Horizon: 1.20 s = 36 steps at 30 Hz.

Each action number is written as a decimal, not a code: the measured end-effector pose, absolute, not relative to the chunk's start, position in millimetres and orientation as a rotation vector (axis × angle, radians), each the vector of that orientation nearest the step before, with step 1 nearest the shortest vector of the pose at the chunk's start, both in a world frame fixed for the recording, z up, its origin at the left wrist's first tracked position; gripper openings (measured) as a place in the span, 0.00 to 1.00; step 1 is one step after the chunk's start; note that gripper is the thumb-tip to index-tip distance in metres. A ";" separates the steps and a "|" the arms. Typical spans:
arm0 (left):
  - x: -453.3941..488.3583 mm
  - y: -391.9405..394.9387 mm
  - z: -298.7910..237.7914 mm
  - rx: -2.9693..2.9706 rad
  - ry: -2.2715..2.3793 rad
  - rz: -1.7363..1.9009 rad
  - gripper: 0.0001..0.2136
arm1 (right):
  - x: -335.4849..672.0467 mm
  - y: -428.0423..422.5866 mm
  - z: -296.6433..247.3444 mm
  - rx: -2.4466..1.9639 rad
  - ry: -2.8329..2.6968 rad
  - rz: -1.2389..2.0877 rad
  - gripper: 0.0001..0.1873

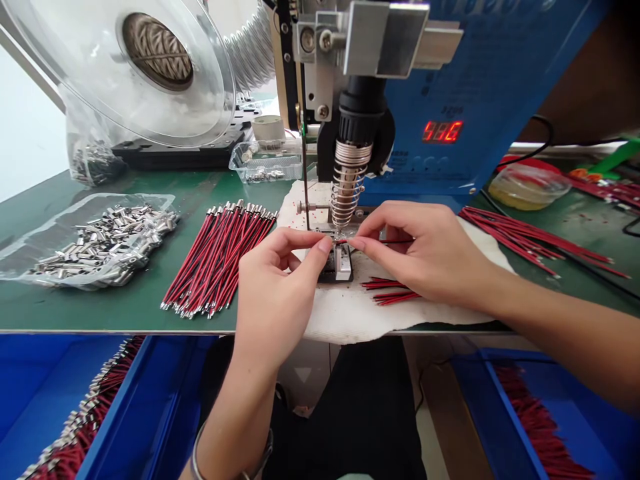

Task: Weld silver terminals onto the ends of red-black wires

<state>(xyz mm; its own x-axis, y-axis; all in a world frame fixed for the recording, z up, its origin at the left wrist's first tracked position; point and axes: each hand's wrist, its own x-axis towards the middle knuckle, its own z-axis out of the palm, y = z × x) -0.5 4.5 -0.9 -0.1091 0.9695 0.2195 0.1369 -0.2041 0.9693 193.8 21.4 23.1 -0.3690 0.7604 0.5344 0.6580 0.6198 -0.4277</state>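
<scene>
My left hand [277, 287] is closed in a pinch at the small metal fixture [343, 265] below the soldering machine's spring-wrapped head [349, 180]. What its fingertips hold is hidden. From the other side my right hand [425, 250] pinches a thin red and black wire [356, 241], its end over the fixture, right under the soldering tip. Beneath the right palm, several red and black wires [387, 293] lie on a white cloth [345, 323]. Left of my left hand is a pile of red and black wires with silvery parts on their far ends [215, 260].
A clear plastic tray [30, 267] of small metal parts stands at the left. Behind it is a transparent fume hood [210, 87]. The blue machine housing [425, 173] shows red digits. More wires [530, 237] lie right. Blue bins [115, 407] with wires sit below the table edge.
</scene>
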 end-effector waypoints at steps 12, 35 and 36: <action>-0.5 3.9 -1.3 1.413 1.285 1.396 0.08 | 193.7 20.3 24.0 -1.141 -2.125 0.218 0.08; -1.1 4.8 -1.4 1.395 1.283 1.386 0.08 | 193.8 20.0 22.7 -1.133 -2.125 0.196 0.08; -0.9 4.7 -1.3 1.395 1.279 1.390 0.08 | 194.0 20.0 22.7 -1.134 -2.128 0.193 0.08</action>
